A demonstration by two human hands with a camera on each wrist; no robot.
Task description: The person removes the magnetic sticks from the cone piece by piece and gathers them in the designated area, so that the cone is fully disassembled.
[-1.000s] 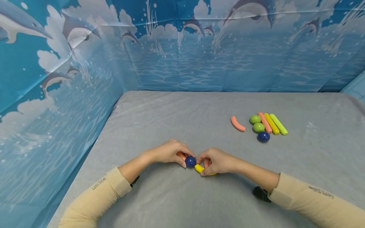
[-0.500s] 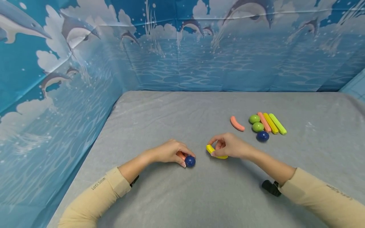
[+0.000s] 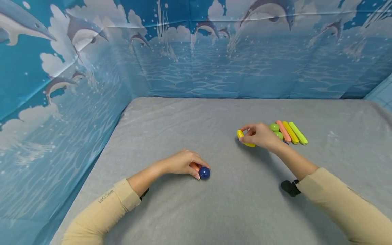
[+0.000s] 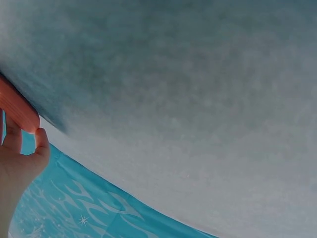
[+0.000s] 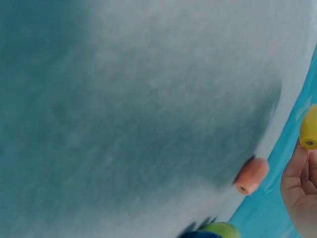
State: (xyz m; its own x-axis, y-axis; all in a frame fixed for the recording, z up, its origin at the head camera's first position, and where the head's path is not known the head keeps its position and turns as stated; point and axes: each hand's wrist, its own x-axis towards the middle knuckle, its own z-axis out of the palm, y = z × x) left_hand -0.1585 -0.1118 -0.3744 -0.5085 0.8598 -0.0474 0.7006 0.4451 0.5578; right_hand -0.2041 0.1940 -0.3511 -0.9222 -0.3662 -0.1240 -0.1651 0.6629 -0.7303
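My left hand [image 3: 183,164] pinches a coral rod-like piece [image 3: 194,166] low over the grey cloth, and a glossy dark blue ball [image 3: 204,173] sits right at that piece's end. The coral piece [image 4: 21,106] also shows between thumb and fingers in the left wrist view. Further back, my right hand [image 3: 259,135] holds a curved yellow piece [image 3: 247,143] between thumb and fingertips. A hole marks the end of the yellow piece [image 5: 309,141] in the right wrist view. Another coral piece [image 5: 251,176] lies on the cloth there; in the head view my right hand hides it.
Beyond my right hand lie two green balls [image 3: 274,127] and straight coral [image 3: 283,131], yellow [image 3: 290,132] and lime [image 3: 298,133] sticks. A second blue ball [image 5: 200,235] is mostly hidden. A dolphin-print curtain [image 3: 196,68] borders the grey-covered table [image 3: 171,211] at back and left.
My right hand has carried the yellow piece away from the blue ball, back and to the right, over the loose coral piece. My left hand has stayed in place.
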